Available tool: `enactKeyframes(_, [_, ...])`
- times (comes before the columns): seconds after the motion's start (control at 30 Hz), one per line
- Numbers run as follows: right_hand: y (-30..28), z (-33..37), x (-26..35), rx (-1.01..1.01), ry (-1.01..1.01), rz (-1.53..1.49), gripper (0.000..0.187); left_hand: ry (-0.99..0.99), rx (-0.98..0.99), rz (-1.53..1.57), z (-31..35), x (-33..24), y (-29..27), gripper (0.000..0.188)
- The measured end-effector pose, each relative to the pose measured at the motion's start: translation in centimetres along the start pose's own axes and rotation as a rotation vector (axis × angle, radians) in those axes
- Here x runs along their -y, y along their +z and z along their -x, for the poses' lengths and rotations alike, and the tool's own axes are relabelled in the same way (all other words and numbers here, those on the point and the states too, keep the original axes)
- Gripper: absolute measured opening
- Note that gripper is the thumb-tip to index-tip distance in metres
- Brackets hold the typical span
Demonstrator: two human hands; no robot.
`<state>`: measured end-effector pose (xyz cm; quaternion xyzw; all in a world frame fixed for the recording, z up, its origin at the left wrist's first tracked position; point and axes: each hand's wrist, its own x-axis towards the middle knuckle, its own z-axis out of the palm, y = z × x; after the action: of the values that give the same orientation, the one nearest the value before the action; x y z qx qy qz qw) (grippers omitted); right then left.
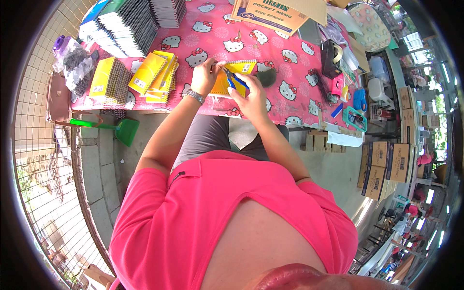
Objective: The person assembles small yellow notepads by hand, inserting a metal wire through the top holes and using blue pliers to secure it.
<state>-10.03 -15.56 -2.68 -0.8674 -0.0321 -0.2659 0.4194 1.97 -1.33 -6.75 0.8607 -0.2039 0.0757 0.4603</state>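
Note:
A yellow spiral notebook (247, 66) lies on the pink patterned tablecloth in front of me, its wire coil along the far edge. My left hand (205, 77), with a bracelet at the wrist, is closed at the left end of that coil, fingertips pinched on the notebook's corner. Blue-handled pliers (231, 81) are gripped in my right hand (252, 94). Their jaws point toward the left fingertips, over the notebook. Whether the jaws touch the wire is too small to tell.
To the left sit stacks of yellow notebooks (102, 79) and a looser pile (151, 76). Tall stacks of spiral notebooks (126, 29) stand behind. A cardboard box (275, 15) is at the back. A tape dispenser (333, 57) and a teal basket (355, 119) lie right. A green dustpan (126, 131) hangs below the left edge.

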Motion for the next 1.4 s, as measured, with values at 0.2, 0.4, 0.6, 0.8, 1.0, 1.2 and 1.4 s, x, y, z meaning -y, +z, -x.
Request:
enactKeyframes(0.2, [0.8, -0.8, 0.0, 0.018, -0.064, 0.017, 0.044, 0.130, -0.098, 0.158, 0.3, 0.3, 0.6, 0.021])
enactKeyframes(0.4, [1.1, -0.7, -0.1, 0.023, -0.016, -0.017, 0.047, 0.046, -0.005, 0.096, -0.1, 1.1, 0.6, 0.024])
enactKeyframes(0.6, [0.9, -0.7, -0.4, 0.026, -0.036, 0.012, 0.046, 0.130, -0.096, 0.135, -0.1, -0.1, 0.4, 0.018])
enactKeyframes(0.8, [0.5, -0.7, -0.1, 0.032, -0.008, 0.025, 0.043, -0.046, -0.016, 0.119, 0.1, 0.0, 0.3, 0.012])
enactKeyframes(1.0, [1.1, -1.6, 0.2, 0.041, -0.031, 0.040, 0.044, 0.061, -0.116, 0.174, 0.5, 0.0, 0.4, 0.014])
enactKeyframes(1.2, [1.1, -1.1, -0.4, 0.026, -0.050, 0.072, 0.045, 0.049, -0.076, 0.144, 0.6, 0.1, 0.4, 0.017])
enactKeyframes(1.4, [1.1, -1.6, 0.3, 0.019, -0.151, 0.238, 0.045, 0.026, -0.080, 0.229, 0.9, 1.2, 0.7, 0.016])
